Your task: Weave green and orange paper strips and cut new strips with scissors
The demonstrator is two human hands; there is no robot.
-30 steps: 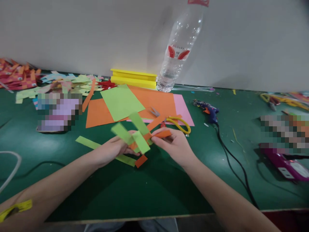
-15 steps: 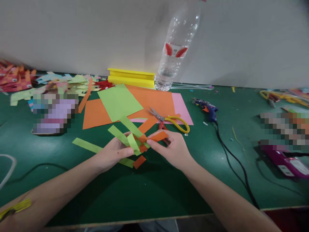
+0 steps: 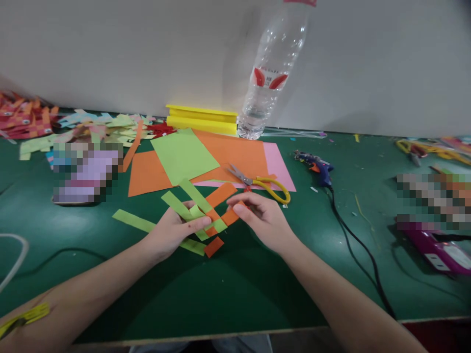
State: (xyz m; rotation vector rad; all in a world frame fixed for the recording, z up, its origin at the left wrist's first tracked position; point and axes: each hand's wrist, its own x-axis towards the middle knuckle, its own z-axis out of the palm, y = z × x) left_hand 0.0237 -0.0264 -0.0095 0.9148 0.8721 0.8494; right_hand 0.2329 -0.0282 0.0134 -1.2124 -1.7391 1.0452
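Green paper strips [image 3: 196, 195] and orange paper strips [image 3: 222, 194] cross over and under one another in a small woven piece. My left hand [image 3: 176, 230] is closed on its left side, with the thumb pressed on top. The thumb and fingers of my right hand [image 3: 263, 215] pinch an orange strip end [image 3: 231, 214] at the right of the weave. Beneath my left hand a loose green strip [image 3: 133, 221] lies on the table, and a short orange piece [image 3: 214, 246] rests just in front of the weave. Yellow-handled scissors [image 3: 257, 182] lie behind my right hand, blades partly open.
Green, orange [image 3: 239, 152] and pink sheets lie behind my hands. A clear bottle [image 3: 270, 78] stands at the wall beside a folded yellow piece [image 3: 201, 120]. To the right is a blue glue gun [image 3: 317, 166] with a black cord; paper scraps [image 3: 110, 128] and a phone [image 3: 90, 176] lie left.
My right hand has drawn slightly right and its fingers have shifted on the orange strip. The woven piece has turned flatter, and the raised green strip is folded lower under my left thumb.
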